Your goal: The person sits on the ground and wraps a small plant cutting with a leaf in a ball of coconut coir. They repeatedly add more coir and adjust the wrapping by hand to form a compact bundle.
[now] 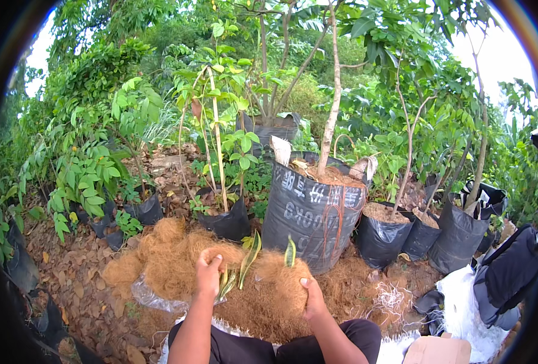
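Note:
My right hand (313, 295) grips a ball of brown coconut fibre (286, 287) over my lap, with the thumb on its near right side. Out of the ball's top stands a short snake plant leaf (290, 252), green with yellow edges. Held between the thumb and fingers of my left hand (209, 274) is a loose tuft of coconut fibre (225, 253). Close by that hand, longer snake plant leaves (251, 260) lie against the fibre. A large heap of coconut fibre (171, 259) rests on a clear plastic sheet (153, 295) to the left.
Before me stands a big black printed grow bag (307, 218) holding a tree. Smaller black planting bags (384, 236) line both sides. White string (390, 300) lies tangled on the right, near a white woven sack (464, 305) and a piece of cardboard (438, 349). Dry leaves (75, 291) cover the left ground.

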Demonstrator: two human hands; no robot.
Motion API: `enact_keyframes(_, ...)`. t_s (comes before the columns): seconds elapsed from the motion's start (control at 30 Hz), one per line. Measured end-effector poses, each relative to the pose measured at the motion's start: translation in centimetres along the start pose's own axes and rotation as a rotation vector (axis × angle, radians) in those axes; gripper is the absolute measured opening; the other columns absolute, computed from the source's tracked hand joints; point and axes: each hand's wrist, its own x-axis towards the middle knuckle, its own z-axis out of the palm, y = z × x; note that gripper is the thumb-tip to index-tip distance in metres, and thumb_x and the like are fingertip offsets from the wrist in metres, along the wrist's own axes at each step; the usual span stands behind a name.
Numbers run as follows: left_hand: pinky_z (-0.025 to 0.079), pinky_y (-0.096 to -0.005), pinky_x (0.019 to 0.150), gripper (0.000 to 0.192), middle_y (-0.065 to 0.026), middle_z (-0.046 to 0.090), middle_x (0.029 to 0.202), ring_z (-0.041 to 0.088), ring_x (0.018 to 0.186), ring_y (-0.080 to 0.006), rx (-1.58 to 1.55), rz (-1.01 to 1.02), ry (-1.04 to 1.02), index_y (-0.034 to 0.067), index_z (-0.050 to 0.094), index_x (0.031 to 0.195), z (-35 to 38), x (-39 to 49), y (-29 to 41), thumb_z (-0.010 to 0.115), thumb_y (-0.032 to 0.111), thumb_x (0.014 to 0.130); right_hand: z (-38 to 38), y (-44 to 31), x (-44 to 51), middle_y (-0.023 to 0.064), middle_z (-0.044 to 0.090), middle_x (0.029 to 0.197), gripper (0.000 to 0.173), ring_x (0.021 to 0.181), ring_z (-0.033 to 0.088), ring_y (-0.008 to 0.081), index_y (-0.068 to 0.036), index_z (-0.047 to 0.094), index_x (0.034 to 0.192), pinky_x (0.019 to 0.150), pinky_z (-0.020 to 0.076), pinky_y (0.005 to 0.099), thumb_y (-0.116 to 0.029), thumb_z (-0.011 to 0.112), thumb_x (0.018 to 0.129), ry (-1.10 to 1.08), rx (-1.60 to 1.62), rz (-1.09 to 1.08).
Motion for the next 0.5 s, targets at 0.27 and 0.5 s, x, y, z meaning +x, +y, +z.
enact_keyframes(0.27, 0.057, -0.0293, 0.062, 0.029, -0.0093, 0.067, 0.107, 0.067, 0.085, -0.0165, 0.230, 0.098, 0.280, 0.002, 0.056, 0.124, -1.5, 1.8, -0.4, 0.062, -0.002, 0.096, -3.1, -0.9, 1.0, 0.0229, 0.066, 0.128, 0.065, 0.111, 0.067, 0.0389, -0.003, 0.050, 0.144, 0.096, 0.0543, 0.0536, -0.040, 0.059, 0.092, 0.120, 0.123, -0.044)
enact_keyframes(0.5, 0.057, -0.0304, 0.069, 0.030, -0.0140, 0.065, 0.117, 0.068, 0.094, -0.0199, 0.470, 0.105, 0.206, 0.001, 0.058, 0.123, -3.0, 4.0, -4.4, 0.062, -0.003, 0.094, -3.2, -0.5, 1.2, 0.0222, 0.067, 0.126, 0.064, 0.110, 0.068, 0.0373, -0.004, 0.051, 0.144, 0.095, 0.0545, 0.0533, -0.040, 0.059, 0.091, 0.146, 0.095, -0.034)
